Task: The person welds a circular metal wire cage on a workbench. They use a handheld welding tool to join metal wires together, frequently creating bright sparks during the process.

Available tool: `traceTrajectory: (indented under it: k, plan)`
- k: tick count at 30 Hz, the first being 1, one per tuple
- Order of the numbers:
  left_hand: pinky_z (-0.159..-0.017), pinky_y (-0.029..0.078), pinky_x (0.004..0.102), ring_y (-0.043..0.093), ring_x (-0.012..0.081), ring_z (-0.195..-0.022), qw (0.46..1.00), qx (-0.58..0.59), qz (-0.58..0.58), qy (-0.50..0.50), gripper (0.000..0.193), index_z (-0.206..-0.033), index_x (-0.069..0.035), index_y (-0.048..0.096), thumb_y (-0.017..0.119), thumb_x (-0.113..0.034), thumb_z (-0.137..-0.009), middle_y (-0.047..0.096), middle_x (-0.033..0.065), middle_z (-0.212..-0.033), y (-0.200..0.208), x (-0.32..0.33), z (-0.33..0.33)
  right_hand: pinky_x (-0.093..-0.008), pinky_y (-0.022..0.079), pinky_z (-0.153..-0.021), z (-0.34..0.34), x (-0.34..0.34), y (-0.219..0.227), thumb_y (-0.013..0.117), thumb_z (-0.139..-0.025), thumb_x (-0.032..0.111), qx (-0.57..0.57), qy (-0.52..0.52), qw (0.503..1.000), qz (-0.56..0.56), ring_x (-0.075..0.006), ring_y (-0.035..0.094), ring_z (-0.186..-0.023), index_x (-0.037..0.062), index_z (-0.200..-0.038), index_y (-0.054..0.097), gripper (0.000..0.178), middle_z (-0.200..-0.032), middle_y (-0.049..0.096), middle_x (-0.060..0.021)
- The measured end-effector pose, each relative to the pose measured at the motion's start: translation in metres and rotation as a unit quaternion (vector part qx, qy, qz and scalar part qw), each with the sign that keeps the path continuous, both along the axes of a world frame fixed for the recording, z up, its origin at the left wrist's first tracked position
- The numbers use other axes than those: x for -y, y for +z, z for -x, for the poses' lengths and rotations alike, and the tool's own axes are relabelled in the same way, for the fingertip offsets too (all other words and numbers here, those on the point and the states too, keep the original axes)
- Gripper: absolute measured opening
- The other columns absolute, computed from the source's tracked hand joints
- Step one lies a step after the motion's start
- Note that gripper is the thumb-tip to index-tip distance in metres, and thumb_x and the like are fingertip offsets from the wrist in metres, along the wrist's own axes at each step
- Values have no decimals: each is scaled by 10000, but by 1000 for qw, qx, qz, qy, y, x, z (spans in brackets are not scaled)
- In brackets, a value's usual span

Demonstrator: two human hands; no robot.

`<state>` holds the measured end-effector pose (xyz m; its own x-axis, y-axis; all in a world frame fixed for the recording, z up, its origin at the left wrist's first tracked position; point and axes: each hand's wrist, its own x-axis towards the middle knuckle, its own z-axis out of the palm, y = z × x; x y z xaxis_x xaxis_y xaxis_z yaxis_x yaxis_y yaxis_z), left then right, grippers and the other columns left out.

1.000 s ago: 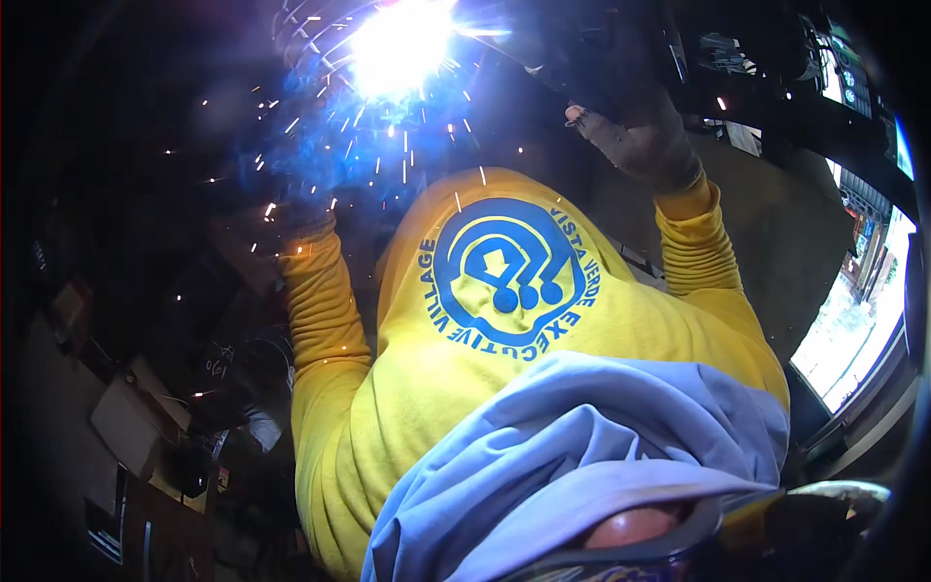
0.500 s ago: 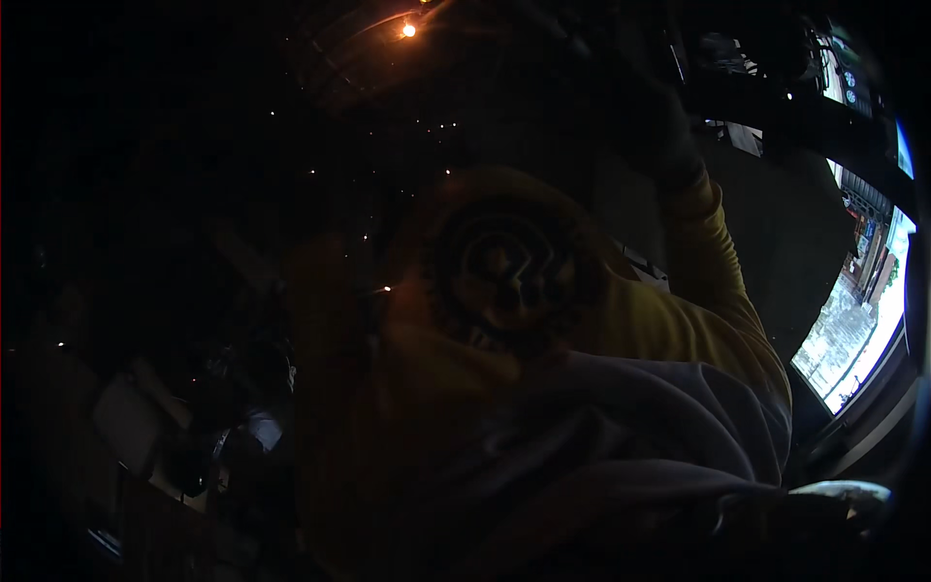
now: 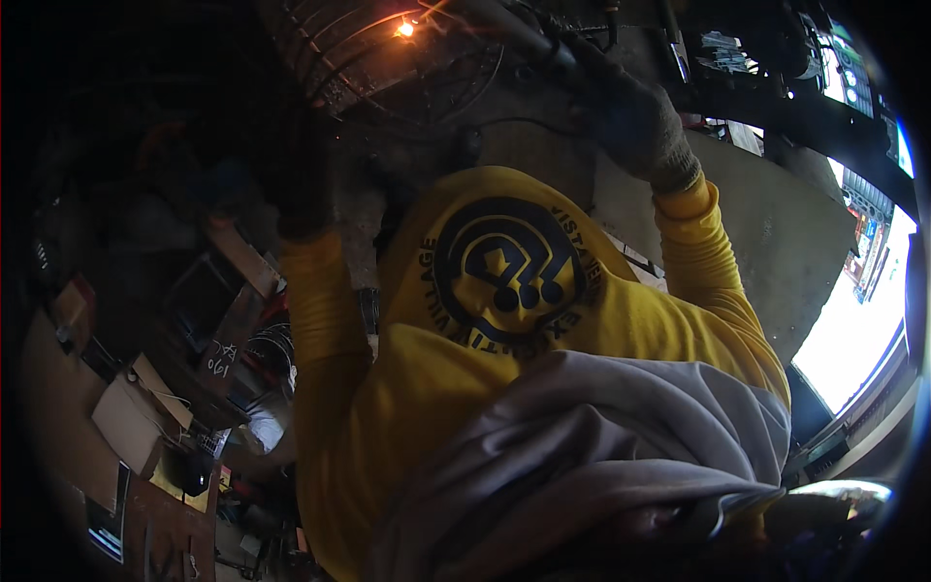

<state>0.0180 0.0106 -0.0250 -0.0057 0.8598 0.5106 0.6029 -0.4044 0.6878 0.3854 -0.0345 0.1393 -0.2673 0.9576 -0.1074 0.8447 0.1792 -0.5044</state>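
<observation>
Dim workshop clutter fills the background, with bare concrete floor (image 3: 766,223) showing pale to the right of the person's yellow long-sleeved shirt (image 3: 504,320). One glowing orange weld spot (image 3: 404,29) burns on a ribbed metal grille (image 3: 359,53) of thin parallel wires, well above the shirt. Two hands reach up from the shirt toward that grille. The right hand (image 3: 635,121), in a coarse grey knitted glove, is closed around a dark welding torch handle (image 3: 529,39) whose tip points at the glowing spot. The left hand (image 3: 301,184) is in a dark glove and lies in deep shadow just below the grille; whether it grips anything cannot be told. A folded grey cloth (image 3: 582,456), soft and creased, lies across the lower part of the shirt and hides the person's lap. Left of the shirt stand several cardboard boxes (image 3: 136,417) and flat boards (image 3: 228,320), jumbled together. Right of the shirt, past the concrete, a bright opening (image 3: 853,330) lets in daylight.
</observation>
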Motion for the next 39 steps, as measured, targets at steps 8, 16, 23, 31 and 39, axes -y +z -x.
traceTrajectory:
  k: [8, 16, 23, 31, 39]
  plan:
    - [-881, 550, 346, 690, 242, -967, 982, -165, -96, -2, 229, -1121, -54, 701, 721, -138, -909, 716, 100, -1092, -1, -1, 8, -373, 558, -802, 6, 1, 3, 757, -824, 82, -31, -9, 999, -3, -309, 706, -907, 83, -1477, 472, 712, -1064, 693, -172]
    - [-906, 542, 340, 683, 241, -997, 992, -121, -46, 6, 268, -1177, -41, 678, 694, -125, -923, 706, 110, -1134, -4, -3, 8, -396, 571, -793, 8, 1, 7, 728, -885, 235, -65, 24, 997, -41, -367, 701, -919, 90, -1375, 559, 538, -1023, 722, -169]
    - [-906, 541, 337, 679, 237, -1008, 988, -143, -53, 15, 269, -1189, -27, 668, 674, -111, -933, 701, 115, -1139, -2, 1, 6, -394, 580, -795, 10, 1, 1, 752, -860, 226, -28, 69, 980, -185, -358, 691, -901, 76, -1319, 600, 507, -1135, 688, -187]
    - [-907, 539, 333, 674, 232, -1019, 992, -121, -46, 8, 272, -1204, -11, 655, 651, -96, -946, 696, 122, -1145, -7, 0, 7, -346, 596, -786, 10, -1, -3, 740, -862, 103, -54, 83, 976, -195, -282, 702, -979, 66, -1382, 555, 553, -1199, 654, -161]
    - [-907, 537, 329, 670, 227, -1031, 993, -112, -42, 4, 274, -1218, 4, 643, 628, -80, -958, 691, 128, -1151, -10, -1, 1, -317, 612, -791, -1, -1, -10, 779, -820, 158, 10, 42, 984, -175, -277, 699, -1048, 136, -1444, 512, 679, -1468, 527, -101]
